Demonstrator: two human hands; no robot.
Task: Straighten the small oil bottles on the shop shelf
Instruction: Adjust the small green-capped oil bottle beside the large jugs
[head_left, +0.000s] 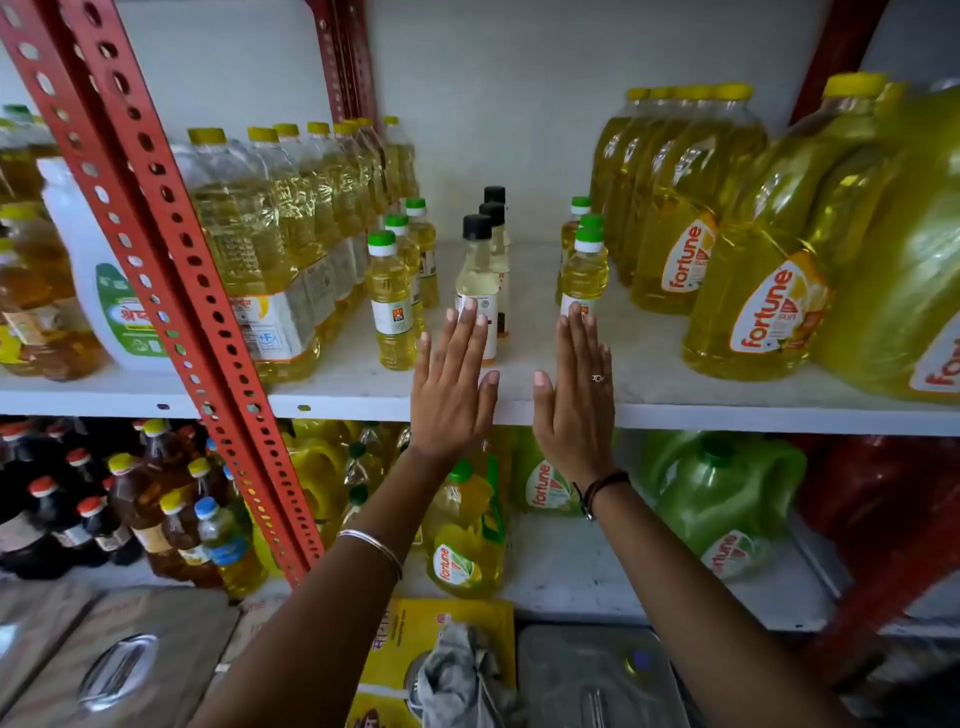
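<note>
Setting: a shop rack with red slotted uprights (156, 218) and a white shelf (727, 410) at chest level, stocked with cooking oil; a lower shelf holds more bottles and green jugs.
Neighbours: tall yellow-capped bottles (270, 249) stand at the left of the shelf, big Fortune jugs (753, 291) at the right.
Small oil bottles: 3 short rows run front to back in the gap between them, all upright. The left green-capped row (390, 301) has 3 bottles, the black-capped row (478, 270) in the middle has 3, and the right green-capped row (584, 270) has 3.
Left hand: the left hand (454, 384) is flat and wide open, fingers together, holding nothing; its fingertips (470, 306) overlap the front black-capped bottle's label, though contact cannot be confirmed.
Right hand: the right hand (576, 395) is likewise flat and empty, palm turned inward, fingertips at the base of the front bottle of the right row.
Key relation: the rows lie straight ahead of both hands, their long axis running away from the person; the bare strip of shelf lies between the palms, with the black-capped row ahead of the left hand and the right row ahead of the right hand.
Likely step: nudging the rows square with the flat of each hand, each hand tending its nearer row.
Risk: the slim bottles look top-heavy; a push high on the label could tip one.
</note>
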